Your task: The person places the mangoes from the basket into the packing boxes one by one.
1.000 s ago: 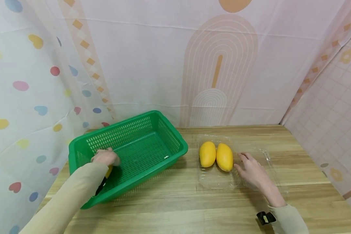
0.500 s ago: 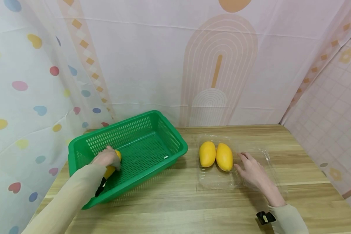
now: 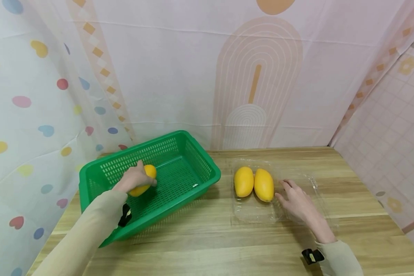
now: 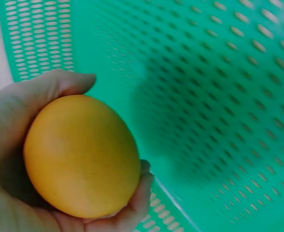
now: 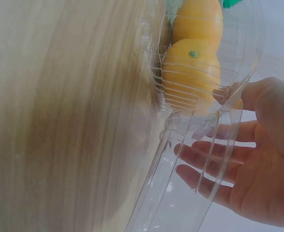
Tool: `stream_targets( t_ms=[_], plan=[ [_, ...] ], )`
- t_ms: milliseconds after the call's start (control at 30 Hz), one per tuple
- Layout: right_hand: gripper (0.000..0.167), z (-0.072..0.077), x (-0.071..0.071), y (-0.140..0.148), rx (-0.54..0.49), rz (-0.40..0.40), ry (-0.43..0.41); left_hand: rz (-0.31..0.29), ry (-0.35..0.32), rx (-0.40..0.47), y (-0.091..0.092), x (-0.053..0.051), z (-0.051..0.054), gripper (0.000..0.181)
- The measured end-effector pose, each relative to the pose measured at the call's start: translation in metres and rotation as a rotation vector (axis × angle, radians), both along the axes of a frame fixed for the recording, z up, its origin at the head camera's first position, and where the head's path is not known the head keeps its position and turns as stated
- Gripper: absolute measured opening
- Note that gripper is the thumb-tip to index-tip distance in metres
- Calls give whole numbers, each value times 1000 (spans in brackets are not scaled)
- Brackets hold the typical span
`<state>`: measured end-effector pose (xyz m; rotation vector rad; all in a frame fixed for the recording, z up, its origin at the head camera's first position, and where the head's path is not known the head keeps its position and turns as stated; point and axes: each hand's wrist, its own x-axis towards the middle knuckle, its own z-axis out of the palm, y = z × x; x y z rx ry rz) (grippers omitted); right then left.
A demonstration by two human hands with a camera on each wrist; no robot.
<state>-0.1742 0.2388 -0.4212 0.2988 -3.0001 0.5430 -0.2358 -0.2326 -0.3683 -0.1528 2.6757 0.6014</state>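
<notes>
My left hand [image 3: 135, 179] grips a yellow mango [image 3: 151, 171] inside the green basket [image 3: 214, 174]. In the left wrist view, fingers and thumb curl round the mango [image 4: 83, 154], with the basket's perforated wall behind it. Two more mangoes, one on the left [image 3: 243, 181] and one on the right [image 3: 263, 185], lie side by side in a clear plastic container [image 3: 253, 214]. At that container's right part rests my right hand [image 3: 298, 203], its fingers spread. The right wrist view shows the right hand [image 5: 258, 154] with relaxed fingers against the clear plastic [image 5: 180, 193].
A wooden table [image 3: 193, 245] carries the basket on the left and the clear container on the right. Patterned curtains [image 3: 172, 76] hang behind the table and at both sides.
My left hand has risen and moved right within the basket, bringing a mango with it, and more of that mango shows. The right hand and the two mangoes by it stay in place.
</notes>
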Motion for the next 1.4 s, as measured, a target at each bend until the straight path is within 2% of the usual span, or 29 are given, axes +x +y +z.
stream_targets(
  t_ms=[167,333,633,867,1167,1400],
  plan=[
    [50,0,-1,0,-2,6,18,-29,114,30,16,-3,9,90],
    [49,1,-1,-2,1,5,27,-46,176,42,35,-4,19,87],
    [49,0,-1,-3,5,1,23,-85,229,62,55,-5,35,82],
    [48,1,0,-2,2,-5,12,-142,265,88,81,-4,45,81],
    [49,1,0,-1,1,-6,-5,-186,272,94,117,1,51,76],
    [49,0,-1,-1,3,-3,3,-213,281,135,144,5,49,75]
  ],
)
